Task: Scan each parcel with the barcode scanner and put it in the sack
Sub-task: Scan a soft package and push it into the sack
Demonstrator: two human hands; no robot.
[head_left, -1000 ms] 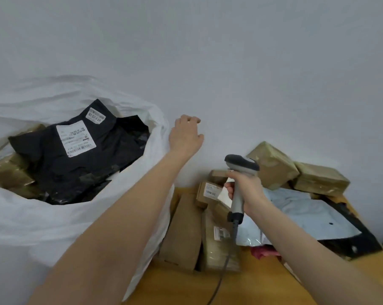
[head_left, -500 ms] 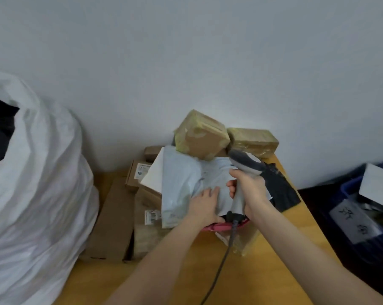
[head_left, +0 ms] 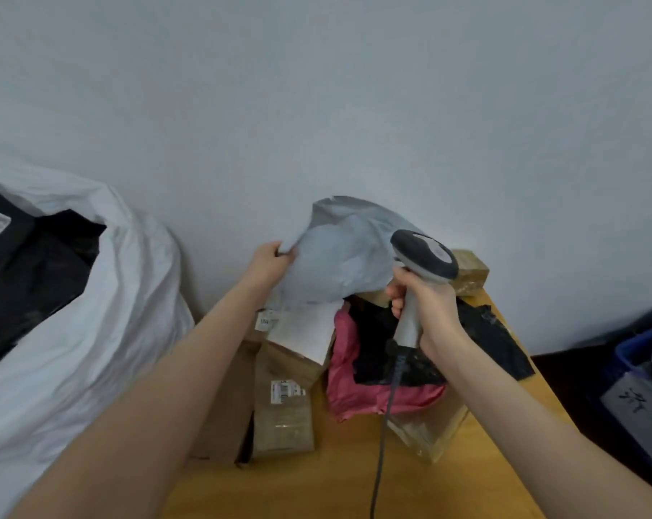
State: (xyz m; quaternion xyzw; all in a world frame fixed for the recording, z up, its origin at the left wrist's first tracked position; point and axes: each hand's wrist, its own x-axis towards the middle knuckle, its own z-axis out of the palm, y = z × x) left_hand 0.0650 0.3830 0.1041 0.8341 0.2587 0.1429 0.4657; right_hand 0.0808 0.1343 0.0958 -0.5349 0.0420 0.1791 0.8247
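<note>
Mailer (head_left: 339, 264) in grip of left hand (head_left: 270, 261), scanner (head_left: 427, 256) in grip of right hand (head_left: 431, 310)

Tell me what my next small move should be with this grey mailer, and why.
Probably turn the grey mailer until its label faces the scanner. Your left hand pinches its edge and holds it above the pile. Your right hand grips the scanner beside it. No label shows on the side in view.

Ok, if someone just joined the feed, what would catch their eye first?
The grey mailer bag hangs at centre, its corner pinched by the left hand, with the barcode scanner gripped in the right hand beside it. At left, the big white sack gapes, black parcels inside.
</note>
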